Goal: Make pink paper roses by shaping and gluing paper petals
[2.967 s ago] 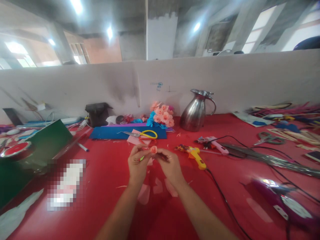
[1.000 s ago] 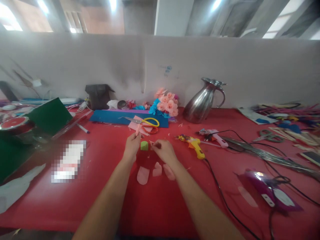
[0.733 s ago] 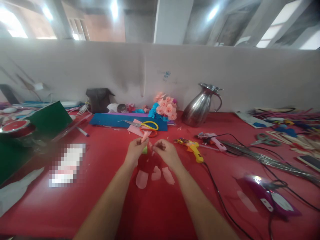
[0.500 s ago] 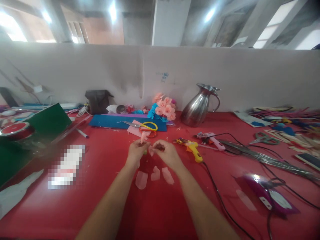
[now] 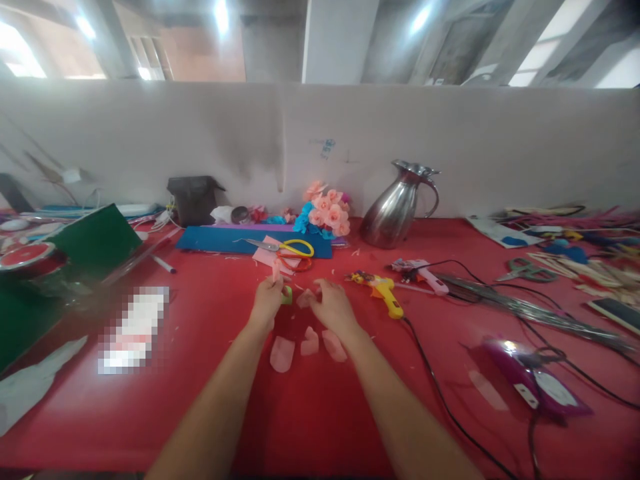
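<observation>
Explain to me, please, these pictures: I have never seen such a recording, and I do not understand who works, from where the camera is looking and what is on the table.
There is no machine here: a person works with two bare hands. Every picture comes from one camera worn on the head, looking forward and down.

The left hand pinches a pink rolled paper piece. The right hand has its fingertips at a thin pink petal; whether it grips it, I cannot tell.

On the red tabletop, loose pink cutouts lie nearer the wearer. Beyond the hands are scissors, paper flowers and a metal jug. To the right lie a yellow glue gun and a pink one.
</observation>
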A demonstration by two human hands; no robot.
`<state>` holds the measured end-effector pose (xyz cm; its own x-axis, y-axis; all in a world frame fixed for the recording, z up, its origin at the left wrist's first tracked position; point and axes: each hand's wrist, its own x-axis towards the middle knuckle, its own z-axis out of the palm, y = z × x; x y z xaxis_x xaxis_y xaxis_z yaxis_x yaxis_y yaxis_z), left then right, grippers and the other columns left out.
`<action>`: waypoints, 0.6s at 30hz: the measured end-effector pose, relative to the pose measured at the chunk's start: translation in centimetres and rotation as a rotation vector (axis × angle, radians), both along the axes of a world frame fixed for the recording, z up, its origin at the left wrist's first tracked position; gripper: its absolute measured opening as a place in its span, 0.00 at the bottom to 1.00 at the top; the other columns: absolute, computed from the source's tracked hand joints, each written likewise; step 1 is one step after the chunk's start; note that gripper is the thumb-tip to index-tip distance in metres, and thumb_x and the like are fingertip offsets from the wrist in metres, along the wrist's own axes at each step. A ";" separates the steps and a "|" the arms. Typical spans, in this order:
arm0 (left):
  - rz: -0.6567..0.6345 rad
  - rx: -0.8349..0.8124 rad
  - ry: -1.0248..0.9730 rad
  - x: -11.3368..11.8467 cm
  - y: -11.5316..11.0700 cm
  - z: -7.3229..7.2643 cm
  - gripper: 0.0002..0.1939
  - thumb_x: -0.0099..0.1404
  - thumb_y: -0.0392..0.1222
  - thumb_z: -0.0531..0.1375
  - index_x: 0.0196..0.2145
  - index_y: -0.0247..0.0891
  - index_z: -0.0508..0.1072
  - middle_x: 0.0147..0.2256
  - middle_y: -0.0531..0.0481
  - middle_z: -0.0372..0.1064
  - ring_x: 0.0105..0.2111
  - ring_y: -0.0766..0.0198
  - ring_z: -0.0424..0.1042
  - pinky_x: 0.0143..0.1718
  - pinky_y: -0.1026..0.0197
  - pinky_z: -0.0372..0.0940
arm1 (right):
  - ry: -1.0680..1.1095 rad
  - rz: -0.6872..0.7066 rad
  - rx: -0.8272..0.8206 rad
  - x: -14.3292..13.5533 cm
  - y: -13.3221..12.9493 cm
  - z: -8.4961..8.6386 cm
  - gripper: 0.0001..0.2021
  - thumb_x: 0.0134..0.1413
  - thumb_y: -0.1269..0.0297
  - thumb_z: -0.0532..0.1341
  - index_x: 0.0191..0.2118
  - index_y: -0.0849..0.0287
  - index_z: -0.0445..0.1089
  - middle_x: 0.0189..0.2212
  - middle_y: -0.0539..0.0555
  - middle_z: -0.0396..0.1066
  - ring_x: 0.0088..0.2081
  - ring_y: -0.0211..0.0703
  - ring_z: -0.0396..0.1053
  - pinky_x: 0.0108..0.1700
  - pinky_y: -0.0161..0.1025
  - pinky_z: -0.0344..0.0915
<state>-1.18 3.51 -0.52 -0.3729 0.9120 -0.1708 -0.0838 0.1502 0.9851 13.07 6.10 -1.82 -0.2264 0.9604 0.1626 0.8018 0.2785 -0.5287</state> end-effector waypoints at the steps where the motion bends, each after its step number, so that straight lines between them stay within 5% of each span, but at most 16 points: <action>1: 0.000 0.011 0.010 0.0 0.0 0.0 0.13 0.58 0.47 0.54 0.29 0.33 0.71 0.16 0.57 0.57 0.15 0.73 0.52 0.20 0.68 0.49 | -0.017 -0.009 0.006 0.1 0.1 0.0 0.09 0.48 0.66 0.56 0.36 0.61 0.68 0.33 0.59 0.70 0.38 0.47 0.65 0.41 0.41 0.57; 6: 0.008 0.031 0.027 0.1 -0.1 0.2 0.13 0.56 0.48 0.55 0.29 0.34 0.71 0.16 0.56 0.58 0.16 0.73 0.53 0.20 0.68 0.49 | 0.047 0.020 -0.028 0.2 0.6 -0.2 0.03 0.46 0.71 0.56 0.25 0.58 0.66 0.27 0.52 0.70 0.31 0.40 0.65 0.37 0.37 0.58; 14: -0.149 0.011 -0.223 1.3 -1.0 0.9 0.18 0.41 0.51 0.67 0.25 0.34 0.71 0.16 0.58 0.59 0.15 0.75 0.53 0.17 0.69 0.48 | 0.844 0.064 -0.251 -0.7 0.1 0.6 0.09 0.44 0.59 0.60 0.28 0.58 0.63 0.24 0.48 0.67 0.27 0.37 0.65 0.32 0.35 0.61; 18: -0.020 0.037 -0.247 1.0 -0.7 1.2 0.16 0.41 0.47 0.67 0.22 0.34 0.67 0.15 0.59 0.57 0.13 0.78 0.47 0.16 0.69 0.43 | 0.754 0.063 -0.222 -0.3 0.5 0.3 0.10 0.44 0.63 0.60 0.36 0.59 0.65 0.29 0.51 0.70 0.32 0.40 0.67 0.37 0.37 0.62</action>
